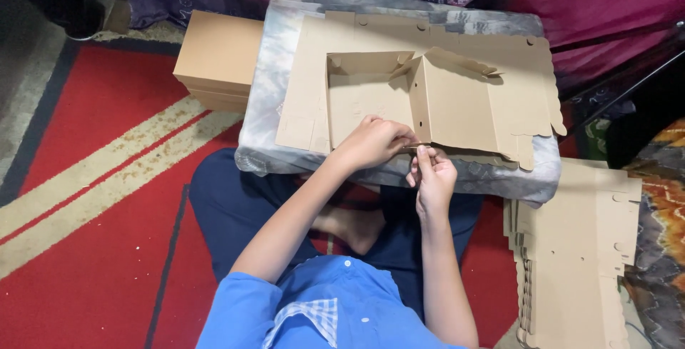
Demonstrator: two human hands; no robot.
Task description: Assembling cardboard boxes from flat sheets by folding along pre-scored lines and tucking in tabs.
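Person: sat cross-legged on the red carpet (93, 249) at the bottom of the frame, in a blue shirt and dark trousers, both arms reaching up toward the middle.
Left hand: the left hand (372, 142) lay just below centre, fingers curled and closed over the near edge of the half-folded cardboard box (399, 99), knuckles up.
Right hand: the right hand (431, 175) sat just beside the left, slightly lower and to its right, thumb and forefinger pressed together, pinching the same front flap; the two hands were almost touching.
Box: brown, partly flat, with a shallow tray already raised at centre and one wall standing tilted; its wide flaps spread toward the upper right.
Support: the box rested on a grey mottled cushion (285, 71) in the upper middle of the frame.
Finished stack: closed brown boxes (217, 56) stood at the upper left, just beside the cushion.
Flat blanks: a pile of unfolded cardboard sheets (578, 256) lay at the lower right, well apart from the hands.
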